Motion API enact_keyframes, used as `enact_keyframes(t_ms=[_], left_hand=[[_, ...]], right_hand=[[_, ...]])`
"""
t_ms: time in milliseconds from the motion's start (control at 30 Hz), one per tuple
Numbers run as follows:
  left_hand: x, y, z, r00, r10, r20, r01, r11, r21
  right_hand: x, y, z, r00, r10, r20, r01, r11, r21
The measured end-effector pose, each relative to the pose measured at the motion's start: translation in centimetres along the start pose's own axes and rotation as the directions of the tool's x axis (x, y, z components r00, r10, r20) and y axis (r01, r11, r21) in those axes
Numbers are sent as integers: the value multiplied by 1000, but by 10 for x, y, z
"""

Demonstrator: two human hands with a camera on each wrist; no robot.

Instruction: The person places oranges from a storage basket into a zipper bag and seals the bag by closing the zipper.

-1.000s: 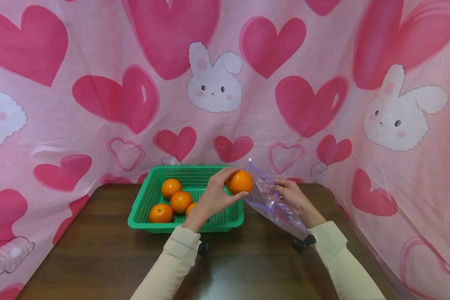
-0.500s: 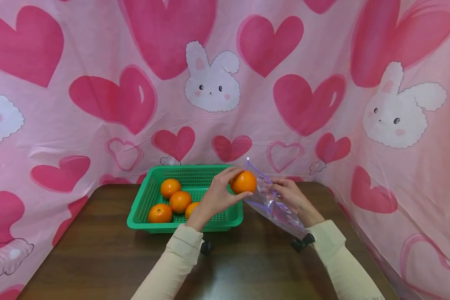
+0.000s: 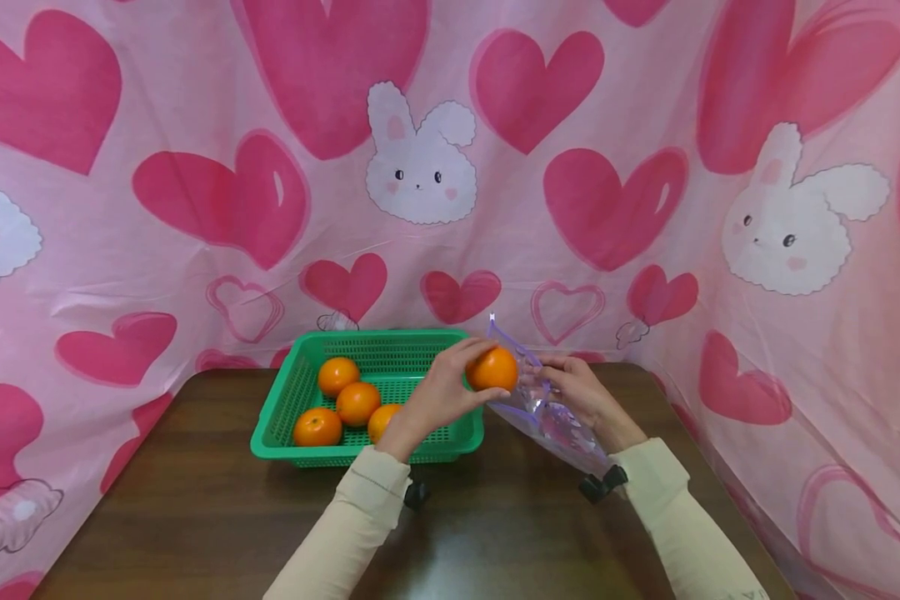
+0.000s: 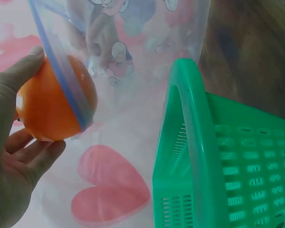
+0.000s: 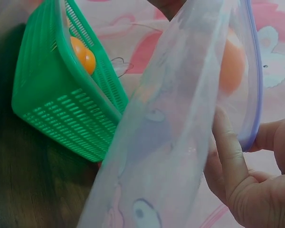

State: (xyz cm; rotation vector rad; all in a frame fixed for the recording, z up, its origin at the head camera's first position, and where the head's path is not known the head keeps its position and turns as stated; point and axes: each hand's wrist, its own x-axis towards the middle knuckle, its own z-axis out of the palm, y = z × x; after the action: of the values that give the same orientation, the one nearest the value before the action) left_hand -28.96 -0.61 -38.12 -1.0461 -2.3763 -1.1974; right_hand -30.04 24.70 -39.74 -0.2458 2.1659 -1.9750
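My left hand [image 3: 438, 393] grips an orange [image 3: 497, 369] between thumb and fingers at the mouth of a clear zip bag [image 3: 570, 437]. In the left wrist view, the bag's purple zip strip [image 4: 69, 90] crosses in front of the orange [image 4: 42, 107], part of which lies beyond the strip. My right hand [image 3: 583, 396] pinches the bag's edge and spreads its mouth. Through the milky film in the right wrist view, the orange [image 5: 232, 64] shows blurred above the right fingers [image 5: 228, 147]. Cartoon prints mark the bag, which slants down toward the right wrist.
A green perforated basket [image 3: 270, 417] with several oranges [image 3: 318, 427] stands left of the bag on the dark wooden table [image 3: 495, 525]. My left forearm passes over its front right corner. A pink heart-and-rabbit cloth [image 3: 435, 242] hangs behind and along the sides.
My left hand has carried the orange a little to the right and slightly down, into the bag's mouth. The right hand keeps its hold on the bag. The head view has shifted slightly.
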Motion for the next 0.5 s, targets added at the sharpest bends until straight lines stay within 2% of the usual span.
enact_keyframes(t_ms=[167,500], left_hand=[[1,0,2,1000,2,9,-2,1000,11],[0,4,3,998,-41,54,37,996,79]], right_hand=[[0,-3,1,1000,4,-4,-4,1000,-13],[0,-4,2,1000,-3,0,3,999,-32]])
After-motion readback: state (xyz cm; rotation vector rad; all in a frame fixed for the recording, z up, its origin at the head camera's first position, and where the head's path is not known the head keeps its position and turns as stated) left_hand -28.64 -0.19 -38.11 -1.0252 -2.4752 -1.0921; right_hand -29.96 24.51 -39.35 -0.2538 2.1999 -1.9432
